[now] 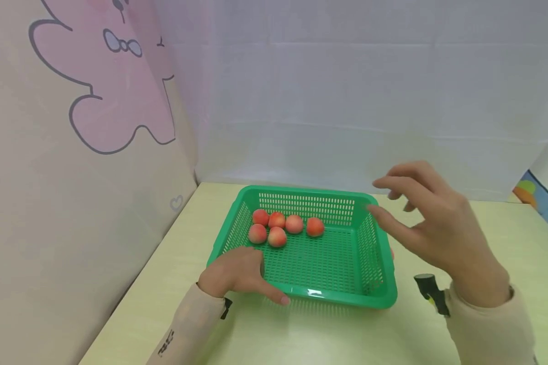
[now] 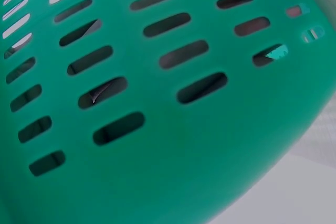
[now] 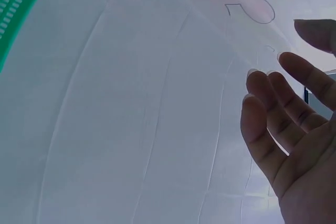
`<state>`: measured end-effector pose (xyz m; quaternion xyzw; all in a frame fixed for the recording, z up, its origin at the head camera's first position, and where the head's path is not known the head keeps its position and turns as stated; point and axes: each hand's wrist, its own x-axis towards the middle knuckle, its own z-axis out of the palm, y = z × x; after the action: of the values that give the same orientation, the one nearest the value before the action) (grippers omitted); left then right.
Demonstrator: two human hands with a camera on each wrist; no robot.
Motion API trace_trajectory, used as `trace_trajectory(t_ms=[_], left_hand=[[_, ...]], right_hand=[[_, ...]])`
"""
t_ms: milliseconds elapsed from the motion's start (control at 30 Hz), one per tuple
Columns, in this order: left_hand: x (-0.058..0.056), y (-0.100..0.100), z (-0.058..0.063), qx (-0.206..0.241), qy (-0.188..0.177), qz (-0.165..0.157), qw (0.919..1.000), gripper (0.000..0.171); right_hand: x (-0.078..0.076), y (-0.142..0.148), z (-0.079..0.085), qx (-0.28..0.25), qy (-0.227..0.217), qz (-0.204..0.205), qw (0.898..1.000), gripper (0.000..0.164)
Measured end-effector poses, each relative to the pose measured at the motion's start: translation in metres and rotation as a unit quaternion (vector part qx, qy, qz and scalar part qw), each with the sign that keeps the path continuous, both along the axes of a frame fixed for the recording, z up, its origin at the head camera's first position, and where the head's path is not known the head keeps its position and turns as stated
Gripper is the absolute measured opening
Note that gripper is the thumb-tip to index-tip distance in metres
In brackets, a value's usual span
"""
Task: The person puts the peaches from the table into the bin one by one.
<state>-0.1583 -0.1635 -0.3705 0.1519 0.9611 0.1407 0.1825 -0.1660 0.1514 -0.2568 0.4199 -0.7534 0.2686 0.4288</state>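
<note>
A green plastic basket with slotted walls stands on the table. Inside, towards its back left, lie several red-and-yellow peaches, one slightly apart from the others. My left hand holds the basket's front left corner, fingers bent over the rim and thumb along the front. Only the slotted green wall fills the left wrist view, with that hand out of sight. Raised in the air by the basket's right side, my right hand has loosely bent, spread fingers and holds nothing; the right wrist view shows its fingers too.
A small reddish piece shows just outside the basket's right wall, mostly hidden. The pale table meets a white cloth backdrop behind. On the left hangs a cloth with a pink cartoon figure.
</note>
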Motion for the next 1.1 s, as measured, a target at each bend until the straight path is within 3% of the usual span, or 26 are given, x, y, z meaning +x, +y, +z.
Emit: trace_trajectory(t_ms=[300, 433, 533, 833, 1100], left_hand=[[-0.002, 0.002, -0.002, 0.007, -0.004, -0.006, 0.9999, 0.068], [-0.002, 0.001, -0.002, 0.011, -0.008, -0.006, 0.9999, 0.067], [-0.003, 0.0, -0.004, 0.019, -0.008, -0.011, 0.9997, 0.064], [-0.002, -0.003, -0.005, 0.023, -0.005, -0.008, 0.9997, 0.065], [-0.003, -0.002, -0.005, 0.006, -0.006, -0.003, 1.0, 0.068]], right_hand=[[0.003, 0.059, -0.032, 0.061, -0.013, -0.124, 0.99, 0.05], [0.001, 0.075, -0.037, 0.076, -0.039, -0.163, 0.983, 0.041], [-0.003, 0.082, -0.04, 0.082, -0.062, -0.175, 0.979, 0.033], [-0.017, 0.09, -0.053, 0.108, -0.115, -0.198, 0.967, 0.037], [-0.029, 0.097, -0.07, 0.143, -0.218, -0.206, 0.943, 0.035]])
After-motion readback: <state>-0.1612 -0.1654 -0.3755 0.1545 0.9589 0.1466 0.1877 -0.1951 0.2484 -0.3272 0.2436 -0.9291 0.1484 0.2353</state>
